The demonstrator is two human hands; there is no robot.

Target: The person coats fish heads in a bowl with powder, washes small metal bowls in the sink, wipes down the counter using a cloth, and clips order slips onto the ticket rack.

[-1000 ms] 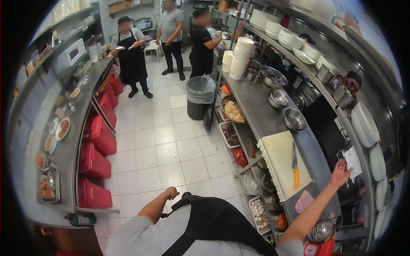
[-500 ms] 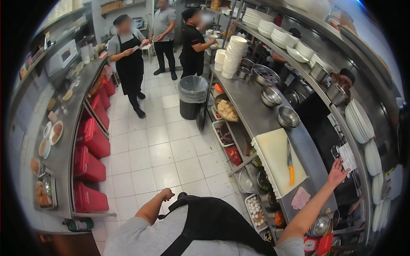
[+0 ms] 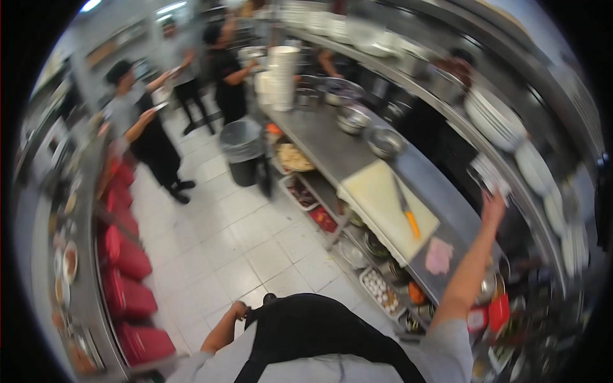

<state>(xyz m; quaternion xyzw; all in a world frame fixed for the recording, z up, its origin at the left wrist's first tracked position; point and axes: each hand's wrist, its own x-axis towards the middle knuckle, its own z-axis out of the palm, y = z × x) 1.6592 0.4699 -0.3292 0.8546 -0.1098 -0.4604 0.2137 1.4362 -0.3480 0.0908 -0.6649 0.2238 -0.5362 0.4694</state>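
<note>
My right hand [image 3: 493, 207] is stretched out to the right, its fingers at the lower edge of a white sheet of paper [image 3: 493, 173] by the shelf rail. Motion blur hides whether the fingers grip the paper or only touch it. Low in front of me, beside my black apron [image 3: 306, 332], my left hand [image 3: 240, 311] is curled closed with nothing visible in it. A knife with an orange handle [image 3: 412, 223] lies on the pale cutting board [image 3: 377, 191], apart from both hands. Nearer to me, a flat pink piece [image 3: 438, 255], apparently meat, rests on the steel counter [image 3: 319, 131].
Metal bowls [image 3: 385, 143] and stacked white tubs [image 3: 283, 80] stand along the counter. Overhead, a shelf holds white plates [image 3: 495, 118]. Below are trays, including one of eggs [image 3: 380, 290]. A lined bin [image 3: 241, 150], red containers [image 3: 131, 293] and several people stand beyond or left.
My view has swung right, and the picture is blurrier. My right hand has moved from spread fingers beside the paper to its lower edge. My left hand stays low by the apron.
</note>
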